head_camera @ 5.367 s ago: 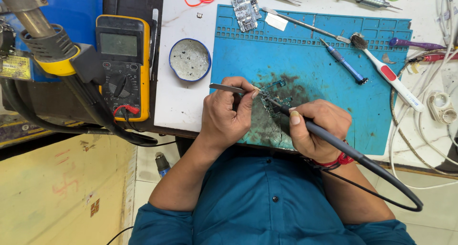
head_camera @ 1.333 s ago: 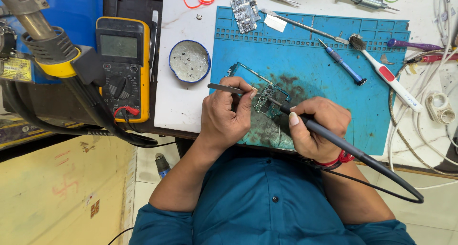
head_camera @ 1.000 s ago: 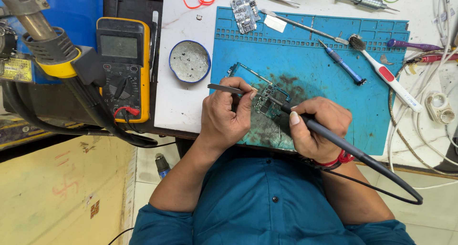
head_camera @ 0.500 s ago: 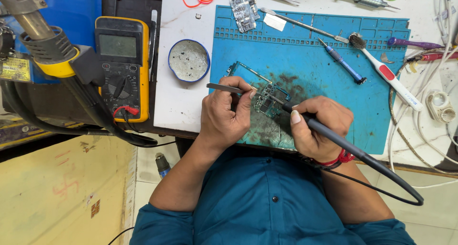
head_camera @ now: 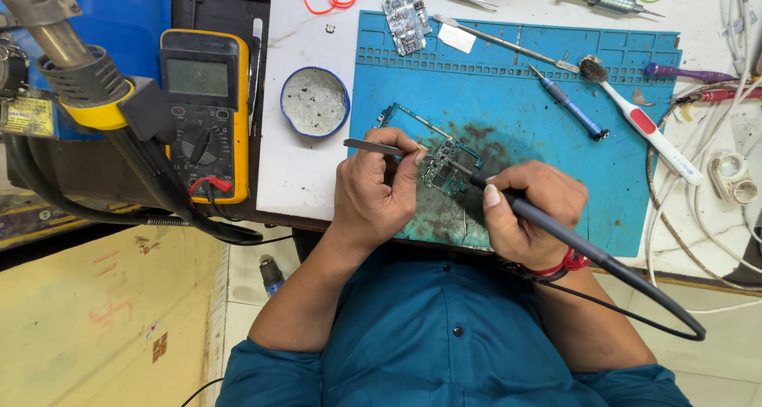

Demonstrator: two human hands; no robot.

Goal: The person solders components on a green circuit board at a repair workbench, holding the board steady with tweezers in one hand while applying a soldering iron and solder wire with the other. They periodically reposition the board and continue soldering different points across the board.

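A small green circuit board (head_camera: 441,163) lies on the stained blue work mat (head_camera: 540,90). My left hand (head_camera: 375,193) holds metal tweezers (head_camera: 373,146), their far end sticking out to the left while the tips point at the board. My right hand (head_camera: 528,213) grips a black soldering iron (head_camera: 571,240) like a pen, its thin tip resting on the board's right part. The iron's black cable loops off past my right wrist.
A yellow multimeter (head_camera: 205,109) and a hot-air tool (head_camera: 75,74) sit at the left. A round blue tin (head_camera: 314,101) is beside the mat. On the mat lie another small board (head_camera: 406,18), a blue screwdriver (head_camera: 570,105) and a white brush (head_camera: 643,121). Cables crowd the right edge.
The hands have shifted only slightly over the board; tweezers and iron tip stay on the same spot. Nothing was picked up or released.
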